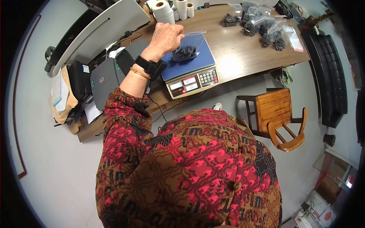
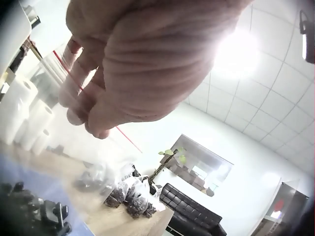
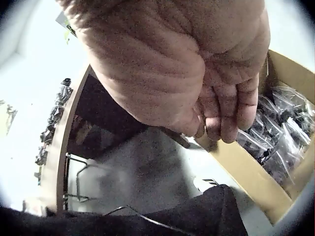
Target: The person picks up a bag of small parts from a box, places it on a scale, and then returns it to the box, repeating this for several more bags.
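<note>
My left hand (image 1: pixel 165 37) pinches the top of a clear zip bag (image 1: pixel 194 40), whose red zip line crosses the fingers in the left wrist view. Small black parts (image 1: pixel 184 53) fill the bottom of this bag, over the blue platform of a weighing scale (image 1: pixel 207 59). The scale's keypad and lit red displays face my body. Outside the head view, my right hand (image 3: pixel 172 59) hangs with loosely bent fingers and nothing visible in them. Beside it in the right wrist view stands a cardboard box (image 3: pixel 256 181) with several clear bags of black parts (image 3: pixel 280 135).
Several filled bags (image 1: pixel 253 24) lie at the table's far right, near a stack of flat empty bags (image 1: pixel 295 40). White rolls (image 1: pixel 163 13) stand behind the scale. A printer (image 1: pixel 102 81) is to the left. A wooden chair (image 1: pixel 273 110) stands below the table's right side.
</note>
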Available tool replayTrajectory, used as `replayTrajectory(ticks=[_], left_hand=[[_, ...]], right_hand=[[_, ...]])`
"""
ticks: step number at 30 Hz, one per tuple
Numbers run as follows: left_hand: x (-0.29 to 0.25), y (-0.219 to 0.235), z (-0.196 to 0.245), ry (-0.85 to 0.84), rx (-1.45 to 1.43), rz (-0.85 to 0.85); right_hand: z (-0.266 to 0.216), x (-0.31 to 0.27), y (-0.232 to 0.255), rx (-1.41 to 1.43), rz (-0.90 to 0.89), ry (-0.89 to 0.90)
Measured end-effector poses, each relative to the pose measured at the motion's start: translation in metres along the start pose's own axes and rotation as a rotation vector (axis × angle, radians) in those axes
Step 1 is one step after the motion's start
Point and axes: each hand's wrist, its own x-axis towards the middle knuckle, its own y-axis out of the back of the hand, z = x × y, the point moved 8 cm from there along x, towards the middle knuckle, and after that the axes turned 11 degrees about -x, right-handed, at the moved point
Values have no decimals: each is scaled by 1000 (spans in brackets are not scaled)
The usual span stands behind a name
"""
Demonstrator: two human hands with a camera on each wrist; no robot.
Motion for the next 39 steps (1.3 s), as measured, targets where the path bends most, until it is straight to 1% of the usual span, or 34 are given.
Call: replayTrajectory(ticks=[2,4,5,6,7,8,9,10,11,12,14,15,16,18,19,20,22,23,25,26,28,29,31,32,34,35,36,37,39], left_hand=[[-1,3,1,6,-17,-1],[-2,3,-2,17,-31,-19],[-2,1,-3,28,-49,-40],[-2,-1,-5,21,-55,-44],[-2,0,-6,2,-60,-50],[-3,0,-7,-14,-62,-54],[-5,-1,-8,-14,-62,-56],[-8,7,-3,-44,-63,-4],[-14,15,1,-81,-61,53],[-17,19,3,-80,-63,48],[-26,39,5,-100,-116,170],[-30,45,2,-60,-164,153],[-37,50,1,-60,-163,149],[-56,70,-4,-21,-180,265],[-67,79,-1,-21,-166,287],[-78,84,-2,-23,-166,285],[-101,86,-19,112,-243,279],[-113,87,-21,111,-241,279],[-139,79,-37,280,-305,236],[-149,77,-37,280,-303,234],[-168,61,-45,382,-347,132],[-174,56,-47,386,-348,99],[-182,49,-48,404,-365,80],[-183,45,-47,425,-383,59],[-181,42,-43,409,-390,52],[-179,40,-39,384,-387,46],[-176,38,-36,361,-382,41],[-174,37,-34,367,-380,45],[-168,38,-26,324,-416,55]], right_hand=[[21,20,-2,37,3,17],[43,40,-17,63,-256,84],[35,29,-19,70,-250,81],[19,11,-13,34,-131,63],[19,4,-4,-5,-14,44],[25,5,-5,-3,-11,40],[24,6,-12,37,-48,42],[30,8,-17,76,-87,43],[20,-7,-16,-63,22,-51],[18,-13,-19,-63,21,-56],[17,-19,-28,93,0,-21],[21,-22,-30,112,4,-59],[21,-25,-33,114,2,-62],[21,-31,-32,-86,80,-81],[10,-44,-34,-131,134,-110],[15,-45,-38,-128,133,-111],[20,-44,-51,-79,83,-93],[15,-47,-54,-77,82,-91],[10,-56,-64,-84,22,-146],[16,-54,-67,-83,20,-146],[26,-46,-85,135,-108,-116],[32,-42,-91,137,-109,-115],[39,-35,-82,-155,75,-95],[29,-44,-80,-155,77,-97],[0,-71,-82,-69,3,-136],[12,-65,-85,-73,2,-136],[39,-43,-90,19,9,-77],[39,-37,-92,110,15,-15],[52,-31,-92,87,6,-23]])
